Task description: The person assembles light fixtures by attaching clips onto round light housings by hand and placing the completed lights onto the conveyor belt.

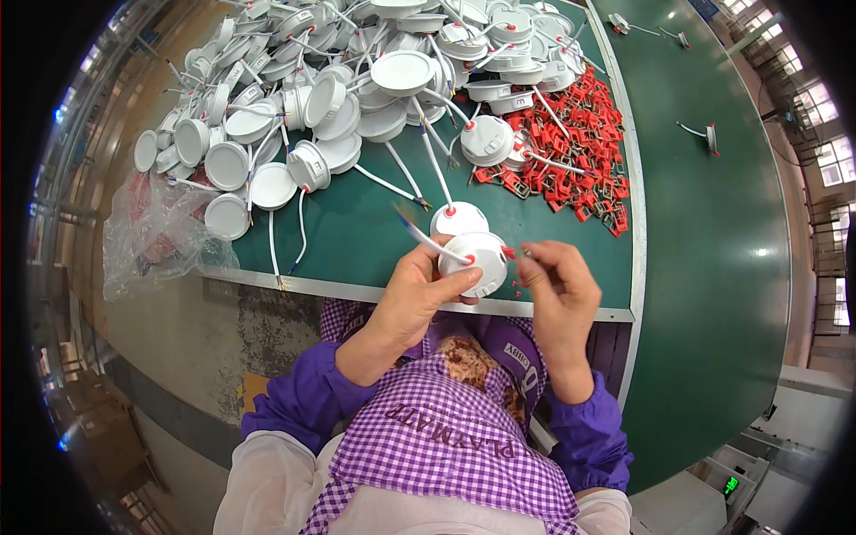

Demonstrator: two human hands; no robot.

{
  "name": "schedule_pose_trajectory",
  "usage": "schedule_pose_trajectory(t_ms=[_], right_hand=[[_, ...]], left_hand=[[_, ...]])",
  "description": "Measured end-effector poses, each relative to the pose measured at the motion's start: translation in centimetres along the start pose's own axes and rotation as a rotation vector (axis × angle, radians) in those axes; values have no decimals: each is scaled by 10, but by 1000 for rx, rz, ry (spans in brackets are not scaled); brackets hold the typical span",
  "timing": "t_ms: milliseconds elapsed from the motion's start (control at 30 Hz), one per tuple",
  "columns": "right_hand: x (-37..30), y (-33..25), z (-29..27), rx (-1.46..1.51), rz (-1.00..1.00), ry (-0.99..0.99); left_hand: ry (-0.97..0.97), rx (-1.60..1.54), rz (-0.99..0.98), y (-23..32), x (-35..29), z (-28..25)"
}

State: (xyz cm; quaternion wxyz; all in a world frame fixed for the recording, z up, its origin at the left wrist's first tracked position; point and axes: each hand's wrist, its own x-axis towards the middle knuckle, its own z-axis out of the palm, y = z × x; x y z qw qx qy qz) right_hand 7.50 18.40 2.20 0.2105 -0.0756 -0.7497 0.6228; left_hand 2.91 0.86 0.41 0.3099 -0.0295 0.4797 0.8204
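Note:
Near the table's front edge my left hand (410,299) grips a round white lamp fitting (475,272), thumb on its rim. A white cable with bare-ended wires rises from a red grommet on the fitting. At the fitting's right edge sits a small red clip (509,253) with a metal spring. My right hand (563,285) pinches the clip's metal end between thumb and forefinger; the fingertips partly cover it. Another white fitting (456,217) lies on the table just behind the held one, partly hidden by it.
A large heap of white fittings (401,71) with cables fills the table's back and left. Red clips (584,147) are piled at the right. A clear plastic bag (147,236) hangs at the left corner. Beyond the metal edge (635,196) runs a green belt (704,267) carrying a few fittings.

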Motion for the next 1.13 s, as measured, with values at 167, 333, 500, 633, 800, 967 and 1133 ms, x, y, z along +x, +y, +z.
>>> schedule_pose_trajectory(t_ms=[167, 333, 500, 633, 800, 967, 1133], right_hand=[[-16, -5, 5, -172, 24, -52], [-15, -5, 8, -226, -48, -56], [-15, -5, 10, -284, -33, -72], [-11, -3, 7, -224, 25, -67], [-19, -3, 5, -40, 170, -120], [-15, -13, -14, 40, 301, -184], [-20, -28, -29, 115, 392, -288]], left_hand=[[32, 149, 115, -4, 3, 7], [56, 313, 267, -7, 4, 8], [21, 387, 300, -6, 7, 4], [-45, 428, 208, -1, 6, -3], [-72, 349, 198, -6, -1, -5], [-107, 430, 199, -1, -14, 8], [-190, 452, 161, 7, -20, 11]])
